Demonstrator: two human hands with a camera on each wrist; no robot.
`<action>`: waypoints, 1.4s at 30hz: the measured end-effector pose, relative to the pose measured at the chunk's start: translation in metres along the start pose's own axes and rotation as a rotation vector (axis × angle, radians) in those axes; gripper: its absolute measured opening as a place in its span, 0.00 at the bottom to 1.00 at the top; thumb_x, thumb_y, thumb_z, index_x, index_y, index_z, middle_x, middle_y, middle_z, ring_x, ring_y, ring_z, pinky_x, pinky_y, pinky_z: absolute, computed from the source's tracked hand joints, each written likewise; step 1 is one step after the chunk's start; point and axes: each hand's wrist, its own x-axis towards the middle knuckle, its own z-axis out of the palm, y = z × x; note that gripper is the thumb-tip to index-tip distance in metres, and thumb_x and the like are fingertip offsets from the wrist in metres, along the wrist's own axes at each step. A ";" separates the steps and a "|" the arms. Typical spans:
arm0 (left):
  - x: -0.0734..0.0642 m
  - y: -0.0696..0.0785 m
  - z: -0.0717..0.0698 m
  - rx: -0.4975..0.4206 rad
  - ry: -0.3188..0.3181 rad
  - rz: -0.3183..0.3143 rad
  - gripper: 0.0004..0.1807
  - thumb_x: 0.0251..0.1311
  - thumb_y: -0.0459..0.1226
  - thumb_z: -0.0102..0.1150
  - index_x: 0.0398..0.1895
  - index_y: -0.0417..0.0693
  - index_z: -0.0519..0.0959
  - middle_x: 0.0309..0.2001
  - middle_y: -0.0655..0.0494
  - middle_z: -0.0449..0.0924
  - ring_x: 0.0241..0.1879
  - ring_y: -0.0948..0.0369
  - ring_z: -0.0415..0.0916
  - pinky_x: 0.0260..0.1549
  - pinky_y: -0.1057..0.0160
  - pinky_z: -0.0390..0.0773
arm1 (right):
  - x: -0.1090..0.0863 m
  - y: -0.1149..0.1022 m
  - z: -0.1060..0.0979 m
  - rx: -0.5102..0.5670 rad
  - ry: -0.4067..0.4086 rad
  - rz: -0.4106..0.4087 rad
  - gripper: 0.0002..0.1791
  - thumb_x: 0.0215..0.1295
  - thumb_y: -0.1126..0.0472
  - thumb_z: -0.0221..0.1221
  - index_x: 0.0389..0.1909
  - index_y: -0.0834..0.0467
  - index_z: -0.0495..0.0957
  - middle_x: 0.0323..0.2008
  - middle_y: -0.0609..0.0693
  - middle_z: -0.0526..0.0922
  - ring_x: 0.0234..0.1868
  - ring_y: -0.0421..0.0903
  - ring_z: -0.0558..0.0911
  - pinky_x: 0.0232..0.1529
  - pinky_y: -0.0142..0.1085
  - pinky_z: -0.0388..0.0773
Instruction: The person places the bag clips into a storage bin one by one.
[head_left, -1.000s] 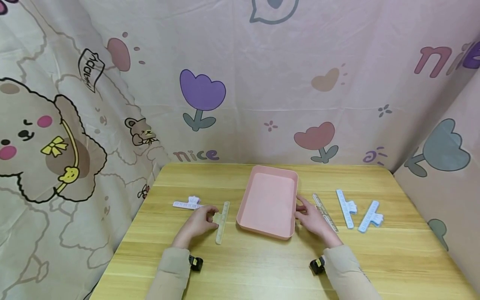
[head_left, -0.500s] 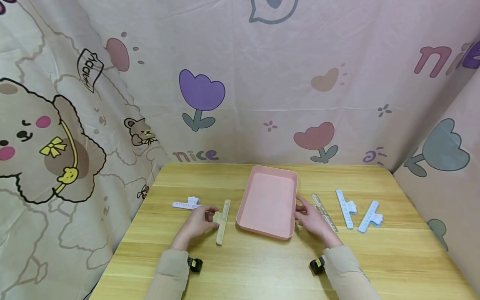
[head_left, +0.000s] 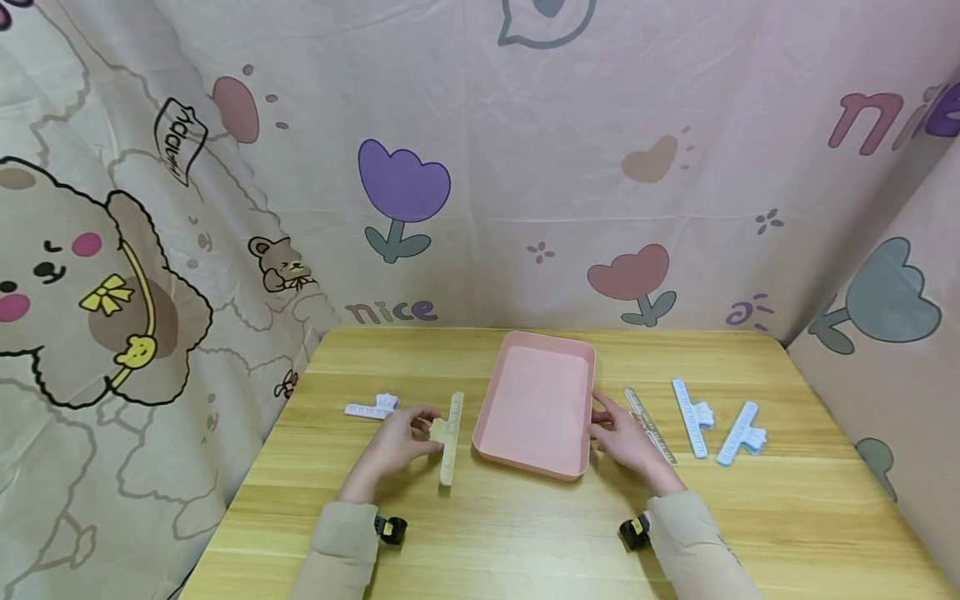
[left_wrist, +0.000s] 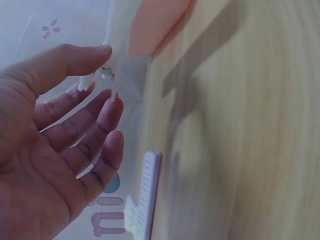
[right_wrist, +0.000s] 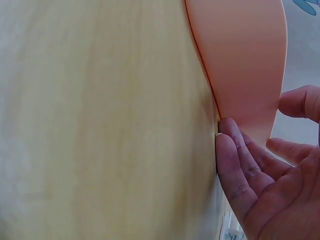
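My left hand (head_left: 397, 437) pinches a cream ruler-edged clip (head_left: 452, 442) by its handle, left of the pink tray (head_left: 528, 468). The clip's long bar points away from me; in the left wrist view it is seen nearly edge-on between thumb and fingertips, partly hidden. At the tray's right side, my right hand (head_left: 626, 437) rests its fingertips against the wall. The right wrist view shows these fingers (right_wrist: 240, 165) low along the tray wall (right_wrist: 240, 55), with the thumb by the rim. No clip lies inside the tray.
A lilac ruler clip (head_left: 367, 411) lies behind my left hand. Right of my right hand are a clear ruler clip (head_left: 648, 425) and two blue ones, the nearer blue clip (head_left: 692, 421) and the outer blue clip (head_left: 738, 435). Printed curtains stand behind the wooden table (head_left: 510, 542).
My left hand has lifted the cream clip slightly and shifted it right, toward the tray; its bar has turned more edge-on. The right hand and tray have stayed put.
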 end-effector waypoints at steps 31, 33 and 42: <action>0.041 0.075 0.037 -0.032 -0.089 0.117 0.25 0.45 0.29 0.74 0.49 0.34 0.78 0.41 0.50 0.78 0.40 0.50 0.78 0.35 0.67 0.80 | -0.002 -0.004 0.006 0.122 -0.021 -0.005 0.37 0.66 0.72 0.55 0.74 0.65 0.53 0.51 0.70 0.76 0.36 0.50 0.83 0.32 0.40 0.84; 0.048 0.079 0.044 -0.039 -0.103 0.120 0.24 0.44 0.28 0.74 0.48 0.35 0.78 0.42 0.50 0.78 0.40 0.51 0.78 0.35 0.66 0.80 | -0.001 -0.003 0.006 0.124 -0.025 -0.003 0.36 0.68 0.70 0.55 0.75 0.64 0.53 0.52 0.71 0.75 0.37 0.50 0.83 0.32 0.40 0.84; 0.075 0.089 0.078 -0.019 -0.148 0.048 0.23 0.44 0.28 0.73 0.47 0.38 0.79 0.39 0.54 0.79 0.39 0.55 0.78 0.36 0.67 0.79 | 0.002 0.001 0.006 0.132 -0.042 -0.010 0.36 0.67 0.70 0.55 0.74 0.65 0.53 0.52 0.71 0.75 0.35 0.49 0.83 0.31 0.40 0.84</action>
